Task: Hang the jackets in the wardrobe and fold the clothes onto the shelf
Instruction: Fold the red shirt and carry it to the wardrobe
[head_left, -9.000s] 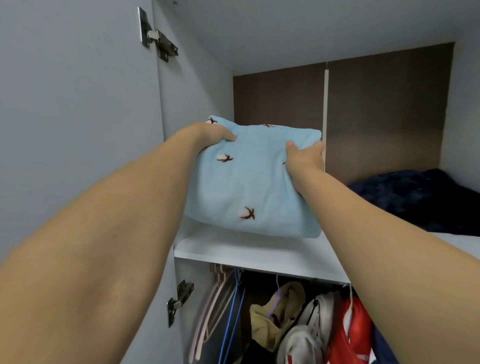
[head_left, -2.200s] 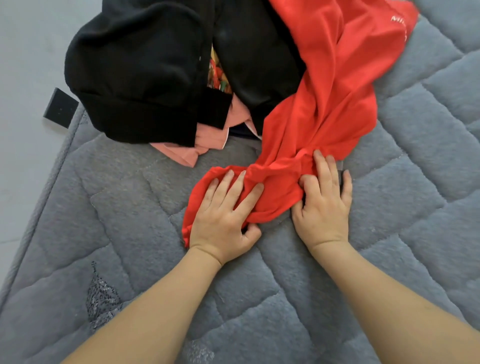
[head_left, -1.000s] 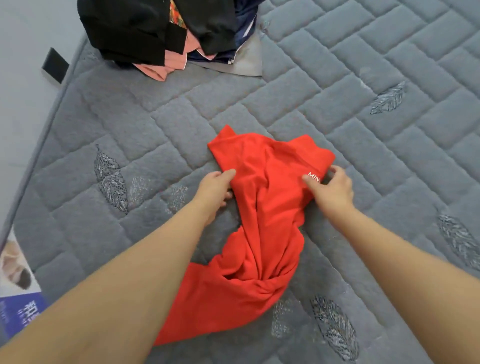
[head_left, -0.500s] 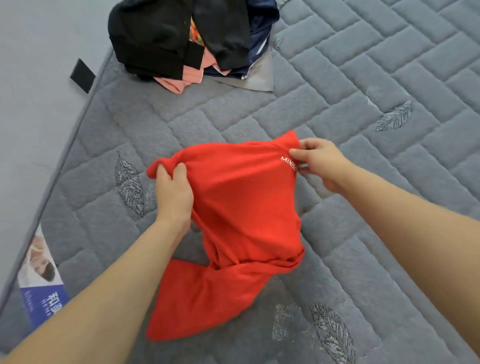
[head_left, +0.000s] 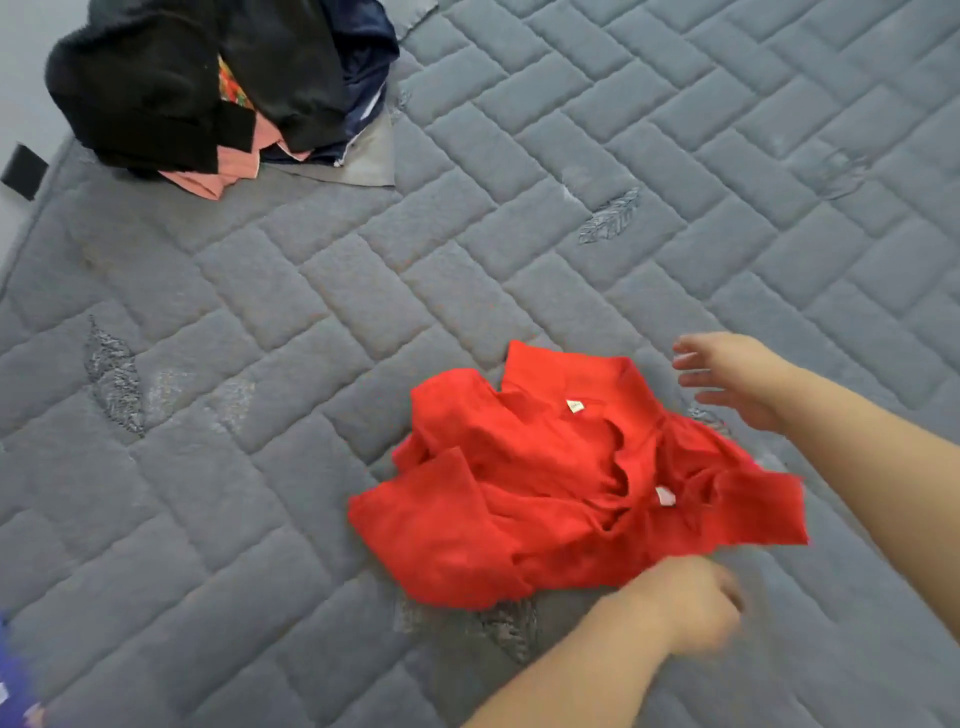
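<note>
Two hands flank the crumpled red shirt (head_left: 566, 483): right grip (head_left: 737, 379) spread, left grip (head_left: 691, 608) blurred, untellable.

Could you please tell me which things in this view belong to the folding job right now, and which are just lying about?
In the job:
red garment, crumpled on the mattress
left hand, at its near edge
right hand, open beside it
pile of clothes, waiting

Lying about:
grey quilted mattress
black tab at the mattress edge
</note>
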